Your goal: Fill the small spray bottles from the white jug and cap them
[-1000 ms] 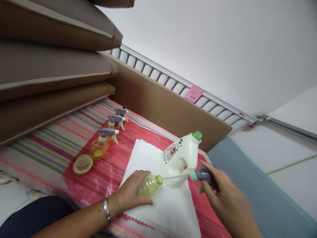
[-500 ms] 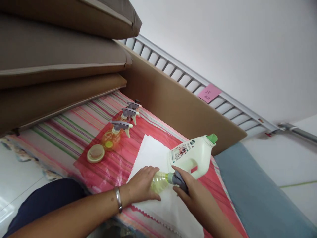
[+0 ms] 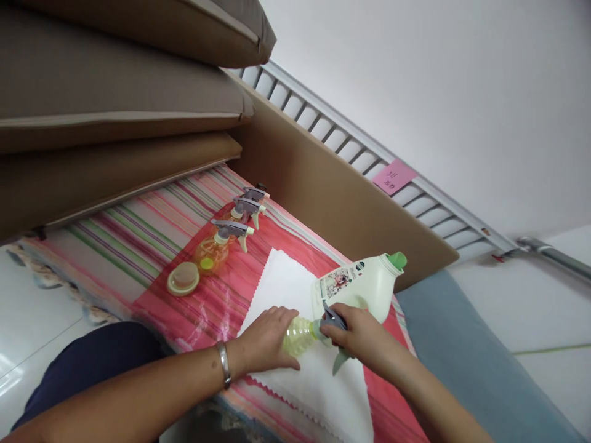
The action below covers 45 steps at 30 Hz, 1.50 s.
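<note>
Gripping a translucent yellow-green bottle (image 3: pixel 298 338), the left hand (image 3: pixel 264 343) curls its fingers (image 3: pixel 287 315) partway around the body. The right hand (image 3: pixel 367 333) closes its fingers around a grey trigger sprayer (image 3: pixel 333 318), whose pale green collar (image 3: pixel 319 330) meets the bottle's top. The bottle is over a white zigzag-edged cloth (image 3: pixel 277 280), near a pale-green handled jug (image 3: pixel 369 283).

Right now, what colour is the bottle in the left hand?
The bottle is translucent yellow-green, seen best in the head view.
</note>
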### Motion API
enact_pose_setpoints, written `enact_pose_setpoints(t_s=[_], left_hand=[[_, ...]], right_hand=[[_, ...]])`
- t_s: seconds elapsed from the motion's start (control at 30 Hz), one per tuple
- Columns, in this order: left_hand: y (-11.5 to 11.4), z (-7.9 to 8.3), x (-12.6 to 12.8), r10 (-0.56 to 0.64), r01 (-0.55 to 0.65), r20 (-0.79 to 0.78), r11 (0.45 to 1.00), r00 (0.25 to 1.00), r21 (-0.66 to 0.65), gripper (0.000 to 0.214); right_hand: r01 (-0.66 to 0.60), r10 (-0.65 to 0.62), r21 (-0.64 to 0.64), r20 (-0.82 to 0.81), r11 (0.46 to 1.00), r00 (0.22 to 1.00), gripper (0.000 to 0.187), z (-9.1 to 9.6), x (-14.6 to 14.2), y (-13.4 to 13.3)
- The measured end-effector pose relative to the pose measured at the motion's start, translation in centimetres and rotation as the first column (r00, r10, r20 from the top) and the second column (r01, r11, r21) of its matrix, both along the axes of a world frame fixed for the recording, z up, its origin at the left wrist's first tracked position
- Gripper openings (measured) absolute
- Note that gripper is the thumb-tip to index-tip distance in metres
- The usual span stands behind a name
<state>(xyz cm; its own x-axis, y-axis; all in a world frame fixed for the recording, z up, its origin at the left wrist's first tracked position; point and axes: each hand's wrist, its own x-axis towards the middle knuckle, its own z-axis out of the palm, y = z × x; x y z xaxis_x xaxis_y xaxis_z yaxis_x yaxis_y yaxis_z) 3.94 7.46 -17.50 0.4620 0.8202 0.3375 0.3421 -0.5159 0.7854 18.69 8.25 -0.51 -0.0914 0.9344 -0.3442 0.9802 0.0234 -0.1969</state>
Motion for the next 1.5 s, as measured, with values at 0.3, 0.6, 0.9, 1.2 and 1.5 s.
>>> enact_pose_setpoints(t_s=[0.3, 0.6, 0.9, 1.2, 1.5], left_hand=[[0.0, 0.2, -0.4, -0.019, 0.019, -0.006, 1.0, 1.0, -0.016, 0.089], [0.1, 0.3, -0.4, -0.028, 0.028, 0.007, 0.999, 1.0, -0.039, 0.089], [0.2, -0.1, -0.3, -0.024, 0.024, 0.006, 0.999, 1.0, -0.049, 0.092], [-0.2, -0.2, -0.1, -0.002, 0.002, -0.001, 0.997, 1.0, -0.08, 0.1], [-0.1, -0.4, -0.4, -0.016, 0.017, 0.031, 0.999, 0.999, -0.028, 0.088]], right_hand=[[0.191, -0.201, -0.087, -0.128, 0.978, 0.971, 0.037, -1.2, -0.6, -0.6], [-0.128, 0.17, 0.286, -0.126, 0.949, 0.977, 0.037, 1.0, 3.6, -1.3], [-0.778, 0.691, 0.282, 0.358, 0.562, 0.628, 0.053, -0.7, 6.8, -2.1], [-0.546, 0.459, 0.193, 0.362, 0.815, 0.812, 0.05, -0.3, 2.6, -1.9], [0.051, -0.05, 0.052, -0.027, 0.997, 0.998, 0.069, 0.7, 0.2, -1.6]])
